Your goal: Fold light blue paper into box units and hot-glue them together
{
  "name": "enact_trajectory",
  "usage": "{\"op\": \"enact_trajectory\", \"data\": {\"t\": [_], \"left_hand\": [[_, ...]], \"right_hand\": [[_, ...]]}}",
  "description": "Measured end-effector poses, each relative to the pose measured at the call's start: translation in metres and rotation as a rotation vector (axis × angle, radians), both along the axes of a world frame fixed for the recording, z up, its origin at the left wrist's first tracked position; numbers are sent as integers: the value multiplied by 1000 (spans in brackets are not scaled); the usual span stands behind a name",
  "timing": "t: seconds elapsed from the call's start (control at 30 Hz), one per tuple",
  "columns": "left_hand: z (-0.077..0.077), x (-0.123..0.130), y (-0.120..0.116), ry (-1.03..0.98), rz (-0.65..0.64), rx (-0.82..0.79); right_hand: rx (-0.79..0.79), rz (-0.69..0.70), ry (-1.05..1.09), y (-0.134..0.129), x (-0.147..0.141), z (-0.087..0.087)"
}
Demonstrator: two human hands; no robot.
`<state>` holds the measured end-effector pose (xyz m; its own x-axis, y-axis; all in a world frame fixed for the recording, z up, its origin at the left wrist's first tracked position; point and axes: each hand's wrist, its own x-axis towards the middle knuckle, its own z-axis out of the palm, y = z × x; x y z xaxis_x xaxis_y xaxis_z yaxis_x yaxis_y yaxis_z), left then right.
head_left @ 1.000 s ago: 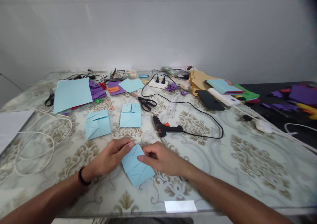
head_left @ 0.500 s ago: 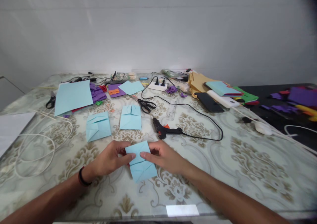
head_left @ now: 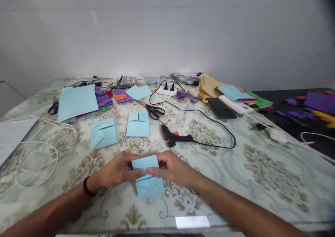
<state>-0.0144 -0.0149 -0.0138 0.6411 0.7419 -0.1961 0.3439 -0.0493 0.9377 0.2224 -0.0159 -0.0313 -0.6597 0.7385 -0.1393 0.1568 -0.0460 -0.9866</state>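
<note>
We hold 1 folded light-blue paper (head_left: 149,188) between our 2 hands, near the front edge of the patterned tabletop (head_left: 225,198). Our left hand (head_left: 117,170) grips its left side, the thumb lying on the upper face and the other fingers tucked behind. Our right hand (head_left: 174,169) grips the right side the same way, and our 2 thumb tips come near each other at the middle of the sheet. Creases run across the paper's lower half.

Beyond our hands lie 2 more folded blue pieces: the left folded piece (head_left: 104,134), turned a little, and the right folded piece (head_left: 138,124), sitting straighter. Just past the right one we see black-handled scissors (head_left: 155,111). To the right of these pieces, a black glue gun (head_left: 172,135) with an orange trigger lies on its side, its cord looping out to the right. A clear ruler (head_left: 182,115) lies behind it.

Farther back, a white power strip (head_left: 166,90) carries 2 black plugs. At the left, a large blue sheet (head_left: 77,102) lies against purple paper strips (head_left: 103,98). At the right, a dark phone (head_left: 221,108) rests beside a white power bank (head_left: 237,105).
</note>
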Motion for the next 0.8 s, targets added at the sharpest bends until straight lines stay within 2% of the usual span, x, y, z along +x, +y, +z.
{"op": "enact_trajectory", "data": {"t": [0.1, 0.27, 0.37, 0.5, 0.7, 0.8], "left_hand": [[-1, 1, 0, 24, 23, 16], [0, 3, -3, 32, 55, 19], [0, 3, -4, -17, 50, -11], [-2, 2, -3, -46, 12, -99], [-3, 0, -1, -12, 58, -40], [-3, 0, 0, -13, 59, -65]], "right_hand": [[-66, 17, -3, 1, 0, -2], [-33, 55, -49, 1, 1, 0], [-10, 20, -43, 0, 0, 4], [-55, -21, 14, 0, -1, 3], [-4, -74, -22, 2, 1, -3], [32, -87, -36, 3, 2, -3]]}}
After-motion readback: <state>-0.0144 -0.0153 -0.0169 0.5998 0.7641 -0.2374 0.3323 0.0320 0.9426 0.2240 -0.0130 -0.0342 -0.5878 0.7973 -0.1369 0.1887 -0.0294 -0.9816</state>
